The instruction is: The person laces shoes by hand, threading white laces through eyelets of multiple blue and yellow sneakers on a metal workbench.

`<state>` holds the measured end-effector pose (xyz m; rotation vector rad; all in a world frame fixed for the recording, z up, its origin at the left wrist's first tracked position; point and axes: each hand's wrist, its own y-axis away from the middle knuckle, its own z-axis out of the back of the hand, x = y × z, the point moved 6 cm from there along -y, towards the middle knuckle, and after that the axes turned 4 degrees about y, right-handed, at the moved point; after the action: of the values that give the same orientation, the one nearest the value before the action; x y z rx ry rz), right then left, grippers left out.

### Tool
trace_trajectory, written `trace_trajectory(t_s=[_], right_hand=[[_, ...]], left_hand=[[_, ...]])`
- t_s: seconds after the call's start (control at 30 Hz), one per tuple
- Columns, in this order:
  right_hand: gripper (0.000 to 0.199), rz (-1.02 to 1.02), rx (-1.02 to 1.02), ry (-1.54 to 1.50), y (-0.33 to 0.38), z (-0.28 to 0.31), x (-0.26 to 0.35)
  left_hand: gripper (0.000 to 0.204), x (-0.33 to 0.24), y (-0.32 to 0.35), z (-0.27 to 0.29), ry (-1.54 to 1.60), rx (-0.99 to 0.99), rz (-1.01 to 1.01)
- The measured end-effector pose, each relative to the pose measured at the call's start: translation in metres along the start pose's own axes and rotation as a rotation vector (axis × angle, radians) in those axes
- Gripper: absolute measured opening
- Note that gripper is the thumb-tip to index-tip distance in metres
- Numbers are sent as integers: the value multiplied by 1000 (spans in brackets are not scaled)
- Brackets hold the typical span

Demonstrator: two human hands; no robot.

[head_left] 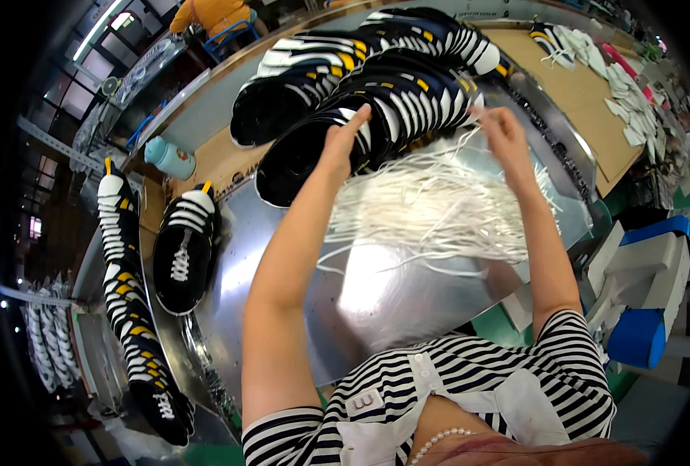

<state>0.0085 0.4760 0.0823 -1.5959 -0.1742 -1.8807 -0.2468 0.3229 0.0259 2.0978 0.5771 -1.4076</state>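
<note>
At the near row of nested black shoe uppers (pixel 418 105), with white and yellow stripes, my left hand (pixel 345 144) grips the edge of the uppers at the left end. Its thumb side points up, and the other fingers are partly hidden. Beyond the right end of that row, my right hand (pixel 504 136) is closed, its fingertips pinched together. A thin white shoelace runs up to those fingertips from a large loose bundle of white shoelaces (pixel 430 210). The bundle lies on the shiny metal tabletop (pixel 283 233), between my forearms.
Another row of uppers (pixel 306 66) lies behind. To the left are a laced single upper (pixel 185 252), a long nested row (pixel 123 279) and a light-blue bottle (pixel 169 158). Cardboard (pixel 570 85) with white pieces lies far right, a blue-and-white machine (pixel 644 287) below it. A person in orange (pixel 213 14) sits beyond.
</note>
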Motion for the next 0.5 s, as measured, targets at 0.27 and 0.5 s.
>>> trace_trajectory(t_s=[0.27,0.5], right_hand=[[16,-195,-208,-120,-89,6,-94],[21,93,10,-208,-47,-39,18]], left_hand=[[40,-7,-9,-58,69,-110,-144],[32,-58,118,-17,-12,-192,-294]])
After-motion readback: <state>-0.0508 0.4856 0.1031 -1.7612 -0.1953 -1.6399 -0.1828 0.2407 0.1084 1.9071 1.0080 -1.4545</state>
